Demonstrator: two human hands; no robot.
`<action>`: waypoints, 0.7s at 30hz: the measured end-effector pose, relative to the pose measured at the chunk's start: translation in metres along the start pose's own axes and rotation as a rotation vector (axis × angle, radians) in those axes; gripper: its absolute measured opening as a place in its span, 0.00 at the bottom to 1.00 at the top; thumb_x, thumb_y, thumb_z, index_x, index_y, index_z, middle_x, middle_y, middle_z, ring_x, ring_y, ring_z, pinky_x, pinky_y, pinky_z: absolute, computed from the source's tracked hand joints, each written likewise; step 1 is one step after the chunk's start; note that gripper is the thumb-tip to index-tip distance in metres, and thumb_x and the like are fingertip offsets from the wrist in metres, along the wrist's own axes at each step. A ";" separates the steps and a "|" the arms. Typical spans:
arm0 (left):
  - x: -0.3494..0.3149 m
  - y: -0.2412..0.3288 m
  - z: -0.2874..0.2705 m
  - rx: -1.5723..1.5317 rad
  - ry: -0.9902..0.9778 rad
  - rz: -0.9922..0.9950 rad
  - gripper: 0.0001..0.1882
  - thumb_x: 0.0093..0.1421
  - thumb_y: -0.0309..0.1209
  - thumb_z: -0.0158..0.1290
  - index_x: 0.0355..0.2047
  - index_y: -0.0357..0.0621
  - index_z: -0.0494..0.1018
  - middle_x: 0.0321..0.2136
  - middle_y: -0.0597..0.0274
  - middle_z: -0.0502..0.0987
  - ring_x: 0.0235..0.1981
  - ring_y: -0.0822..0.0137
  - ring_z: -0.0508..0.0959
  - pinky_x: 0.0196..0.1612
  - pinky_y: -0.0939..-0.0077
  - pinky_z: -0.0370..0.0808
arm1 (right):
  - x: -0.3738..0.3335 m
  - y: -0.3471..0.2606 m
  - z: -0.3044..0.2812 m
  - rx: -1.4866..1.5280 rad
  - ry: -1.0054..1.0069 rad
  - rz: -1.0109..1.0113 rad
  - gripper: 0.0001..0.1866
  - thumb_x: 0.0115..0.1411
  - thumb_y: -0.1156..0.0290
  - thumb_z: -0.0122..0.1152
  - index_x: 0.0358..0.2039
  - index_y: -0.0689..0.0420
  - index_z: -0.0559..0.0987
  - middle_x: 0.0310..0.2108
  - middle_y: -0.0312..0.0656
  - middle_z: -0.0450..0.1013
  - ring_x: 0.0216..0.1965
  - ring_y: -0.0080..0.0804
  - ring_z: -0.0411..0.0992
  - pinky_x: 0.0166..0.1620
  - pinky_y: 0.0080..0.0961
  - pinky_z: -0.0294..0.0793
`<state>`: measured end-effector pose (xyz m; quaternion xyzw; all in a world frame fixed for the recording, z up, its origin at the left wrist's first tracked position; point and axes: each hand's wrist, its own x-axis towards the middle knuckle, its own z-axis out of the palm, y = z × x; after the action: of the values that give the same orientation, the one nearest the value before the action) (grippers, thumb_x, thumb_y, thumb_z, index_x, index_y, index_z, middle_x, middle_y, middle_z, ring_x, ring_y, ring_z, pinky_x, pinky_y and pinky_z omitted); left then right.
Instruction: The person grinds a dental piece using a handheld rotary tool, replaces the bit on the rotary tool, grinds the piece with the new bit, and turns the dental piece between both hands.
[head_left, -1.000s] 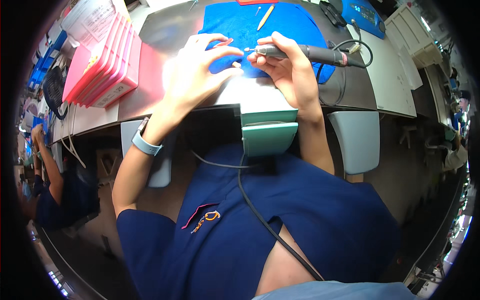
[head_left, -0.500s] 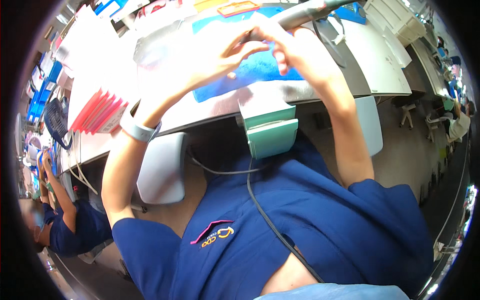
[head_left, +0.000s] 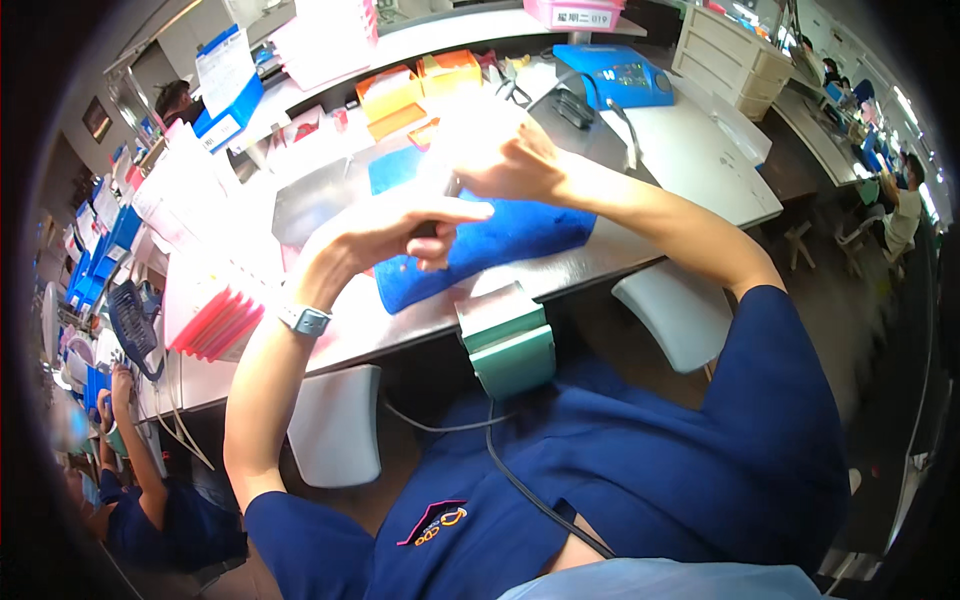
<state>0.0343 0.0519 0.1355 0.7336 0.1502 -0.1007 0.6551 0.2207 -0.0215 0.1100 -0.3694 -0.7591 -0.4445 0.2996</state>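
Observation:
My left hand (head_left: 405, 228) is over the blue cloth (head_left: 520, 232), wearing a watch (head_left: 304, 320) at the wrist. Its index finger points toward my right hand while the other fingers curl in, closed around something I cannot make out. Close above it, almost touching, my right hand (head_left: 515, 150) is bent at the wrist with fingers curled. Strong glare washes out its fingertips and whatever they hold. A small dark bit shows between the two hands, too little to name.
Beneath the bench edge juts a green padded block (head_left: 510, 350). Orange bins (head_left: 390, 95) stand behind, a blue device (head_left: 615, 75) at the back right. Pink trays (head_left: 215, 315) stack at left, beside a dark blue basket (head_left: 135, 325). A co-worker (head_left: 150, 520) sits at far left.
The view has tilted, showing more of the bench's back. Both hands have drawn closer together, the right one now bent over the left. The grey cylinder by the right hand no longer shows.

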 end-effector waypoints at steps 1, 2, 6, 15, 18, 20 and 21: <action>0.003 0.001 -0.004 0.030 -0.020 -0.082 0.21 0.62 0.38 0.53 0.13 0.46 0.64 0.14 0.66 0.66 0.18 0.70 0.71 0.27 0.77 0.67 | 0.006 0.004 0.003 0.001 0.014 -0.006 0.08 0.46 0.72 0.58 0.29 0.57 0.77 0.28 0.42 0.75 0.33 0.36 0.75 0.34 0.30 0.75; 0.004 -0.006 -0.015 0.076 0.043 -0.090 0.19 0.62 0.37 0.52 0.17 0.43 0.67 0.16 0.63 0.68 0.21 0.68 0.73 0.29 0.75 0.68 | 0.011 0.010 0.005 0.012 -0.120 0.025 0.07 0.45 0.71 0.58 0.27 0.57 0.77 0.27 0.43 0.75 0.32 0.38 0.75 0.34 0.31 0.75; -0.014 -0.024 -0.043 1.216 0.568 0.799 0.09 0.58 0.32 0.52 0.24 0.41 0.69 0.24 0.57 0.69 0.31 0.59 0.71 0.37 0.65 0.67 | 0.018 0.028 0.009 0.188 -0.322 0.119 0.08 0.45 0.66 0.58 0.20 0.57 0.76 0.21 0.46 0.74 0.29 0.43 0.75 0.34 0.35 0.74; 0.010 -0.020 -0.074 1.492 1.010 0.600 0.09 0.53 0.32 0.49 0.30 0.39 0.72 0.27 0.47 0.74 0.30 0.50 0.75 0.33 0.60 0.71 | 0.002 0.083 -0.002 0.122 -0.800 0.339 0.14 0.48 0.62 0.57 0.29 0.59 0.77 0.28 0.51 0.73 0.35 0.50 0.74 0.40 0.42 0.74; 0.001 -0.039 -0.087 1.380 1.029 0.552 0.10 0.52 0.32 0.49 0.30 0.38 0.74 0.27 0.45 0.75 0.28 0.48 0.76 0.32 0.59 0.72 | -0.034 0.112 -0.024 0.177 -0.594 0.387 0.18 0.50 0.60 0.64 0.25 0.61 0.69 0.20 0.48 0.69 0.25 0.47 0.69 0.30 0.38 0.66; -0.004 -0.049 -0.091 1.299 1.035 0.534 0.10 0.52 0.32 0.49 0.31 0.39 0.74 0.27 0.45 0.75 0.28 0.48 0.77 0.32 0.59 0.72 | -0.050 0.109 -0.055 0.128 -0.724 0.558 0.18 0.50 0.61 0.65 0.24 0.59 0.68 0.17 0.48 0.66 0.23 0.47 0.67 0.27 0.37 0.64; -0.008 -0.050 -0.089 1.340 1.017 0.439 0.10 0.52 0.31 0.50 0.31 0.39 0.75 0.27 0.45 0.75 0.29 0.48 0.77 0.33 0.59 0.72 | -0.060 0.103 -0.068 0.039 -0.771 0.597 0.18 0.50 0.60 0.66 0.25 0.59 0.69 0.18 0.47 0.66 0.24 0.46 0.67 0.28 0.37 0.65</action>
<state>0.0045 0.1447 0.1024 0.9331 0.1889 0.3008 -0.0570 0.3470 -0.0659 0.1384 -0.7032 -0.6837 -0.1557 0.1179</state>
